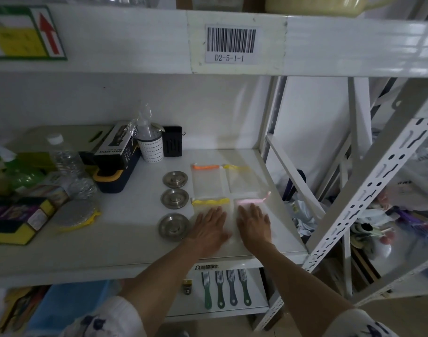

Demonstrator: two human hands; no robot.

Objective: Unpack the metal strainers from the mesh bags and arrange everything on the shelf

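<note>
Three round metal strainers lie in a column on the white shelf: the far one, the middle one and the near one. To their right, several flat white mesh bags lie in a grid: an orange-topped bag, a yellow-topped bag at the back, a second yellow-topped bag and a pink-topped bag in front. My left hand lies flat, fingers spread, on the front yellow-topped bag. My right hand presses flat on the pink-topped bag.
A white perforated cup and a black holder stand at the back. A spray-bottle box, plastic bottles, sponges and a grey scouring pad crowd the left. Shelf uprights stand right. Brushes lie below.
</note>
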